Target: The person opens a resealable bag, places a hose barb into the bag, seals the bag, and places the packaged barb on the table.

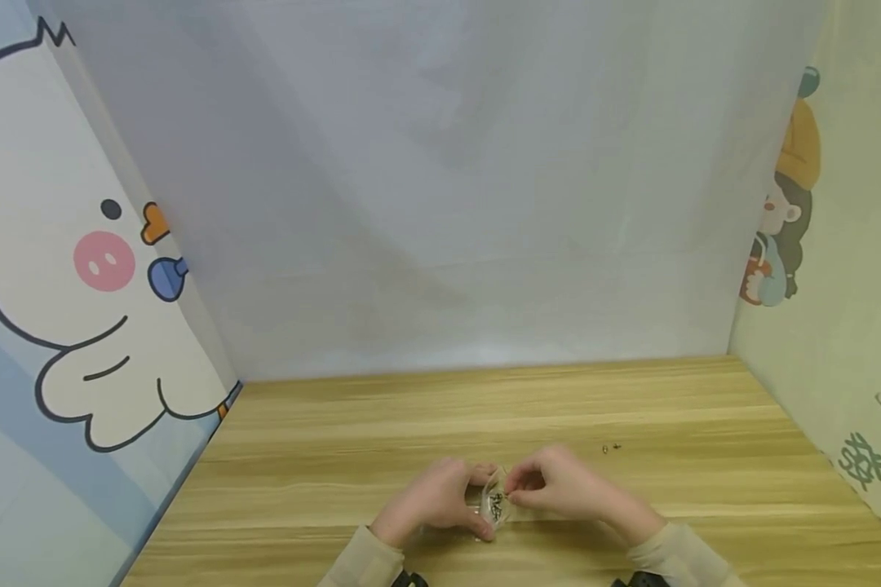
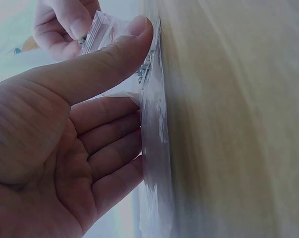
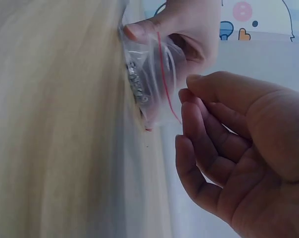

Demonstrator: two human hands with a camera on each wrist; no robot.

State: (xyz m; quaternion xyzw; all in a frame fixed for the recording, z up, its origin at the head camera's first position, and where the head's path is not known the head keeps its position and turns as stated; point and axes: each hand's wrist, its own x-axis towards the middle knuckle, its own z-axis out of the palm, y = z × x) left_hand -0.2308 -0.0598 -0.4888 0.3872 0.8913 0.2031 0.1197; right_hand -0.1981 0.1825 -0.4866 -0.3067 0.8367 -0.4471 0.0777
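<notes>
A small clear zip bag lies on the table with its mouth spread, facing right. Its red seal line shows in the right wrist view. Small silvery metal pieces are gathered inside. My left hand holds the bag, thumb at the near side and fingers at the far side. Right at the bag's mouth, my right hand pinches with thumb and forefinger. A tiny dark piece shows at those fingertips in the left wrist view; its exact kind is too small to tell.
Two tiny metal pieces lie on the wood-grain table, beyond the right hand and to its right. A pale cloth hangs behind the table. Printed cloths with cartoon figures stand along the left and right sides.
</notes>
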